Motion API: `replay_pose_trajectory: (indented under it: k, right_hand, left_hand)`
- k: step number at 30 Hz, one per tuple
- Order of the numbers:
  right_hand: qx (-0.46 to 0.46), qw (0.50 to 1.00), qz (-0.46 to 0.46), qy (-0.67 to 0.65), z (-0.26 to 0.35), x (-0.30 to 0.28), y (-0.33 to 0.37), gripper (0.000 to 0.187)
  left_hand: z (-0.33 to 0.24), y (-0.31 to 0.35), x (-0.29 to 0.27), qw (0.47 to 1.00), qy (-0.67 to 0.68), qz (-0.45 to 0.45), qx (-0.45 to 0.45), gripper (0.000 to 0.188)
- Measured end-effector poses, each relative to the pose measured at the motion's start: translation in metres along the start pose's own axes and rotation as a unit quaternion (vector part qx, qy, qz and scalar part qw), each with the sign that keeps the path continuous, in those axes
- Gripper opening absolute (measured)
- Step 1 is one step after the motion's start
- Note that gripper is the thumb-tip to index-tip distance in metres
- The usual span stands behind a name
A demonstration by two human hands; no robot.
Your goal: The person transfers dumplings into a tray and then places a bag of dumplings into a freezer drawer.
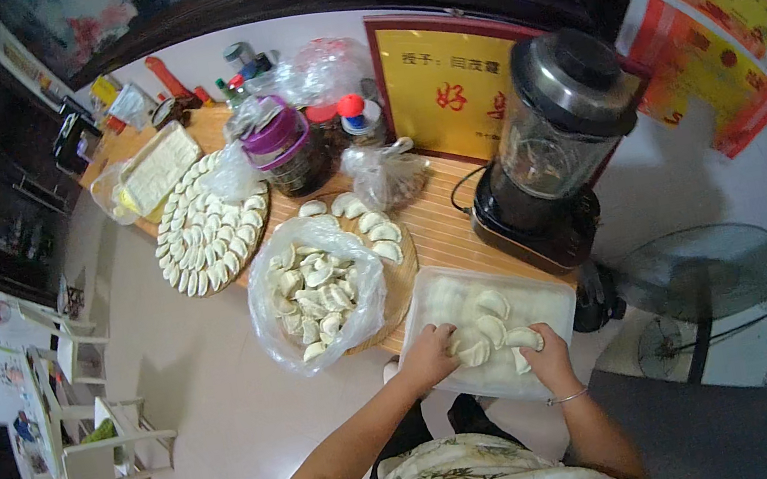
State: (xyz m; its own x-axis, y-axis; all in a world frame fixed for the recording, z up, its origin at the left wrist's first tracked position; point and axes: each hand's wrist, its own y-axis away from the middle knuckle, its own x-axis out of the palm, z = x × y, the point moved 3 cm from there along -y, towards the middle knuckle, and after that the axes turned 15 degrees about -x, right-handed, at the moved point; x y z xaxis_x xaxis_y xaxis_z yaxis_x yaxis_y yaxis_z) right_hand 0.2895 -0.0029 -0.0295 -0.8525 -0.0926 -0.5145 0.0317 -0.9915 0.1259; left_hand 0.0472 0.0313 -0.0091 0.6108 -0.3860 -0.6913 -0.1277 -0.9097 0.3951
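A rectangular, translucent plastic tray (556,299) sits in front of me at the table's front edge, with several pale half-moon dumplings in it. My right hand (552,360) pinches one dumpling (524,339) over the tray's right part. At the left side, my left hand (431,358) is closed, its fingertips right beside another dumpling (470,349); what lies within its fingers is hidden. More dumplings (492,304) lie in the tray between and beyond my hands. To the left, a clear plastic bag (370,308) stands open and full of dumplings.
Under the bag is a round wooden board (403,282) carrying several dumplings. Another round board, covered in dumplings (211,230), lies farther left beside a white tray (163,165). A blender (551,150) stands at the back right, near a purple-lidded jar (282,150) and a tied bag (385,173).
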Motion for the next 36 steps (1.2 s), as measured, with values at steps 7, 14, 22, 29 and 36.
replay_pose_trajectory:
  k: [7, 14, 22, 29, 36]
  right_hand:
    - [-0.002, 0.999, -0.023, 0.038, 0.027, 0.008, -0.002, 0.034]
    - [0.069, 0.996, -0.051, -0.029, 0.03, 0.012, -0.014, 0.036]
    - [0.163, 0.832, -0.098, -0.521, 0.014, 0.009, 0.008, 0.022]
    - [0.091, 0.986, 0.071, 0.117, 0.046, 0.015, 0.004, 0.041]
    - [0.049, 0.973, 0.095, 0.205, 0.037, 0.03, -0.003, 0.041]
  left_hand:
    - [0.025, -0.01, -0.031, 0.775, 0.529, 0.233, -0.253, 0.044]
    - [0.036, -0.01, -0.043, 0.698, 0.594, 0.33, -0.224, 0.034]
    - [0.029, -0.015, -0.019, 0.787, 0.516, 0.226, -0.251, 0.056]
    - [0.014, -0.027, -0.037, 0.814, 0.505, 0.196, -0.209, 0.061]
    - [0.018, -0.025, -0.048, 0.811, 0.511, 0.184, -0.218, 0.057]
